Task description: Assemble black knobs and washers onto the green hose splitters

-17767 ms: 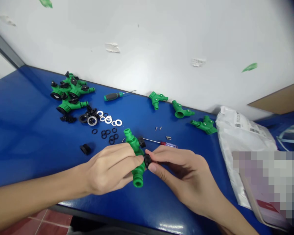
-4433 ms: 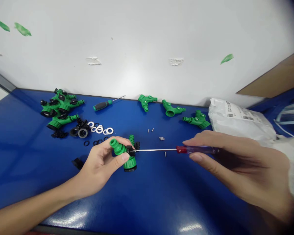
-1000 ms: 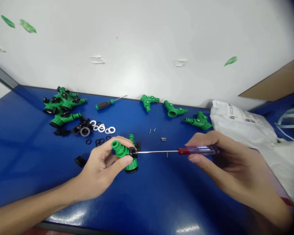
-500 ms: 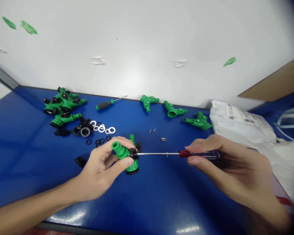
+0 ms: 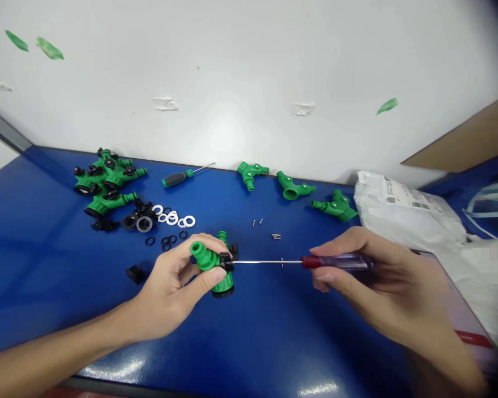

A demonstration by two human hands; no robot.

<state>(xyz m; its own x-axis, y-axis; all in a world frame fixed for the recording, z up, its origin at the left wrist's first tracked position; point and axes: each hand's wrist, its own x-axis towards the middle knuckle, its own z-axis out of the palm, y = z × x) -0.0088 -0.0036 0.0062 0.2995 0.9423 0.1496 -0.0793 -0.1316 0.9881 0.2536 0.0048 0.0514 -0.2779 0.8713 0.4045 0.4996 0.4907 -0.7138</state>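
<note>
1. Broadly, your blue table [image 5: 253, 342] spreads beneath the held green Y-shaped hose connector [image 5: 222, 283], which is the landmark for every place below.
2. Well to its right sits a white plastic mailing bag [image 5: 382, 199].
3. Beyond it and to the left is a pile of green connectors with black knobs [image 5: 118, 176]; beyond it and to the right are three knobless green bodies [image 5: 295, 189].
4. Your right hand [image 5: 394, 287], well right of the connector, has thumb and fingers pinching the handle of a red-collared screwdriver [image 5: 309, 262].
5. Your left hand [image 5: 176, 296] clasps the connector from its left, thumb and fingers closed around it beside the black valve knob [image 5: 226, 261].
6. The screwdriver's long axis runs nearly level, left to right, its tip meeting the knob's right side. The left hand is nearer that contact; whether the tip sits in a screw, you cannot tell.
7. White washers [image 5: 190, 226] and black O-rings [image 5: 150, 245] lie left of the connector.
8. Small screws [image 5: 276, 236] lie to its right.
</note>
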